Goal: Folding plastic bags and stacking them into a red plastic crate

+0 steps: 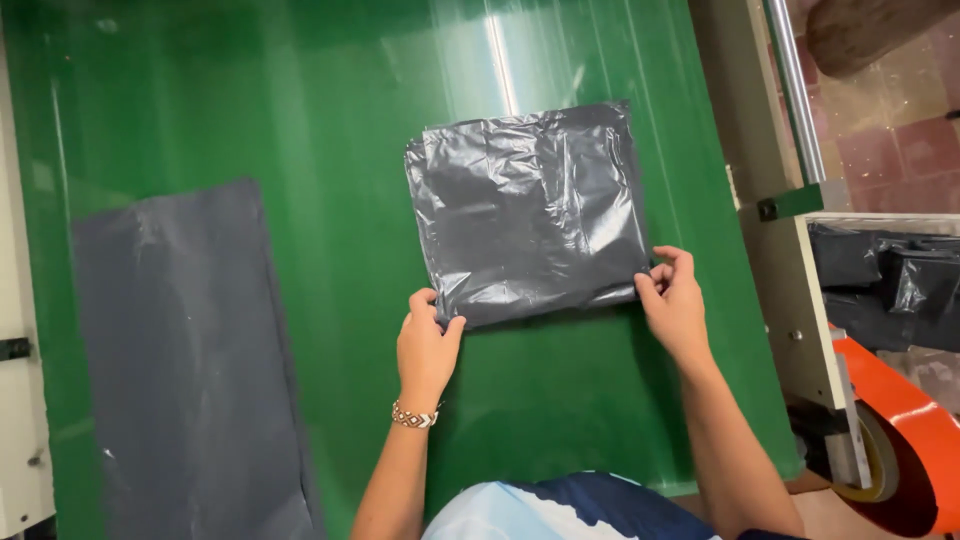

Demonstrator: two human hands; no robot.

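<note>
Nearest the camera: white-and-navy shirt (560,510) at bottom edge, both forearms reaching fwd over the glossy green bench (330,120). Left hand (427,345), beaded bracelet (414,416) on wrist, pinches the near-left corner of a folded, crinkled black plastic bag (527,210); fingers closed on the film. Right hand (675,300) pinches the near-right corner, fingers (664,273) curled shut on the edge. Bag lies flat at bench centre, approx. square, slightly rotated; long axis barely tells, folded edge nearest the person. Well left: long flat grey plastic sheet (190,360), long axis running away from the person. Right, off-bench: orange roll (915,440), heap of black bags (885,285).
</note>
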